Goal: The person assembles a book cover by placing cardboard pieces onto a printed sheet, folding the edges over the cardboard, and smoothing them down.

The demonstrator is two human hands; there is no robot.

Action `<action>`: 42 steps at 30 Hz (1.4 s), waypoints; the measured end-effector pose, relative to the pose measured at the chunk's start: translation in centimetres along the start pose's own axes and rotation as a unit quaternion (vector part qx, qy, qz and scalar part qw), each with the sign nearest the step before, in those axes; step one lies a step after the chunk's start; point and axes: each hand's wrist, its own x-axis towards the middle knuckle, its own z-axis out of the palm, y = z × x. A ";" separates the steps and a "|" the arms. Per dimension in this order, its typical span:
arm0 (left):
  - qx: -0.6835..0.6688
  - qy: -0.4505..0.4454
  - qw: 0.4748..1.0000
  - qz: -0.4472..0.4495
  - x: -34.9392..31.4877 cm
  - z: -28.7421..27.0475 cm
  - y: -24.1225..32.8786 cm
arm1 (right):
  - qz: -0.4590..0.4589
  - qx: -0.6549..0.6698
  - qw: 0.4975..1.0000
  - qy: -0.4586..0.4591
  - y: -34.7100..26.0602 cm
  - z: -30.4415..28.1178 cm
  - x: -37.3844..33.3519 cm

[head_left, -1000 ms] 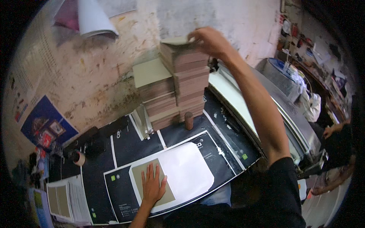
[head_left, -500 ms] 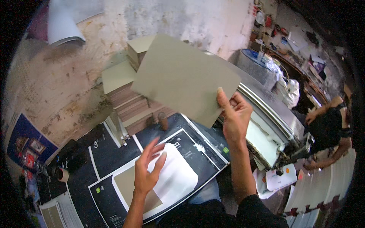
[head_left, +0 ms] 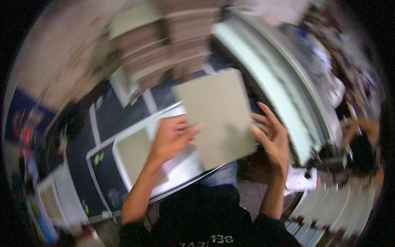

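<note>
A stiff grey-beige cardboard sheet (head_left: 218, 117) with rounded corners is held up in front of me, tilted. My left hand (head_left: 175, 138) is closed at its left edge, thumb toward the board. On the opposite edge, my right hand (head_left: 272, 138) grips with the thumb near the face and the fingers partly bent; motion blurs the exact contact. Beneath lies a white sheet (head_left: 185, 169) on the dark printed table covering (head_left: 119, 113). A second grey-beige board (head_left: 133, 156) rests on the white sheet's left part, partly hidden by my left forearm.
Tall stacks of cut boards (head_left: 142, 51) stand at the back of the table. A machine with a long pale trough (head_left: 263, 82) runs along the right. Piled sheets (head_left: 333, 208) lie low on the right, near another person's arm (head_left: 364, 127). More sheets (head_left: 55, 201) sit at lower left.
The cardboard sheet has come down and nearer, and turned more upright. My left hand has moved from over the white sheet to the board's left edge. The view has shifted downward.
</note>
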 end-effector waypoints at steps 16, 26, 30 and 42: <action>0.441 0.171 0.880 0.052 -8.3 -9.2 -12.7 | 0.044 -0.130 0.985 -0.100 11.0 12.2 1.1; 0.561 0.045 0.824 0.073 -8.4 -8.0 -12.1 | 0.080 -0.186 0.975 -0.092 10.4 13.7 0.8; 0.572 0.041 0.817 0.064 -8.6 -8.2 -12.5 | 0.073 -0.184 0.975 -0.096 10.7 14.0 0.8; 0.589 0.051 0.804 0.067 -8.5 -8.1 -12.4 | 0.041 -0.200 0.973 -0.104 10.9 13.9 0.8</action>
